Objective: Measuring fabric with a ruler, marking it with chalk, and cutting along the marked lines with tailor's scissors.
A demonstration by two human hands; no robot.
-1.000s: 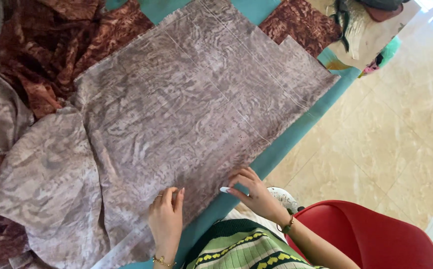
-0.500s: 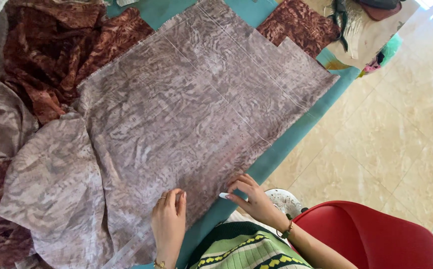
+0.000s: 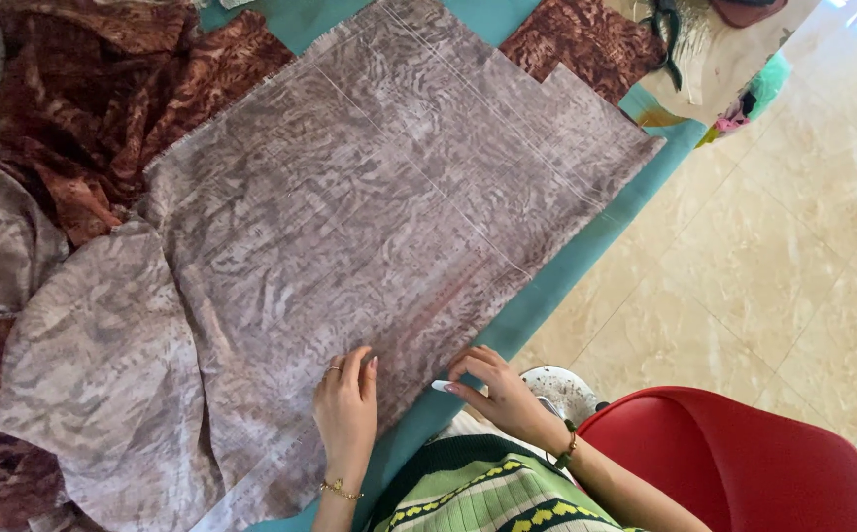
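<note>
A large piece of mauve-grey patterned fabric (image 3: 369, 207) lies spread flat over a teal table (image 3: 586, 246). My left hand (image 3: 347, 406) rests palm down on the fabric's near edge, fingers together, holding it flat. Just to its right, my right hand (image 3: 495, 384) pinches a small white piece of chalk (image 3: 442, 385) at the fabric's edge. Faint straight lines run across the cloth.
Crumpled rust-brown patterned cloth (image 3: 103, 89) is heaped at the table's far left, and another brown piece (image 3: 586, 39) lies at the far right. Dark scissors (image 3: 667, 34) lie at the top right corner. A red chair (image 3: 744, 463) stands on the beige tiled floor (image 3: 783, 227).
The view has drifted slightly. My right hand with the chalk has edged along the fabric's near edge, closer to my body; my left hand stays flat on the cloth.
</note>
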